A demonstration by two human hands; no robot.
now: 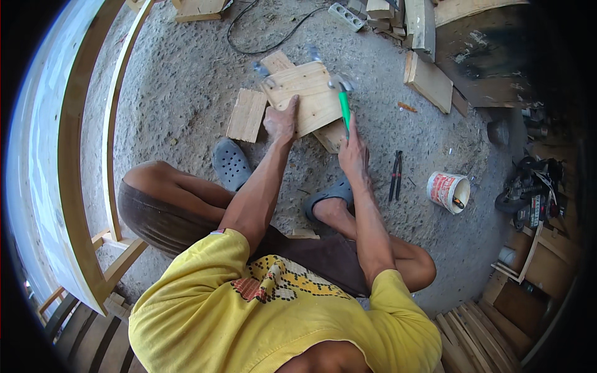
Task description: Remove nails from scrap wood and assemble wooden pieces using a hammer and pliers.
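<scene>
A board (305,93) over wood pieces (277,60) on the ground (180,93), a block (247,115) just to its left.
The left hand (282,123) is at the board's left edge; the hammer (344,107), in the right hand (354,151), is at its right edge. Pincers (396,176) lie farther right, then a bucket (441,188); a power strip (346,17) lies beyond the board's far edge.

rough grey floor (177,99) carries: white-and-red plastic bucket (442,188); red-handled metal pincers (398,175); pale rectangular wooden block (247,115); thin curved black cable (229,36).

The hammer handle (345,107) is green, the board (314,99) pale tan with grain, the bucket (440,190) red-on-white.
</scene>
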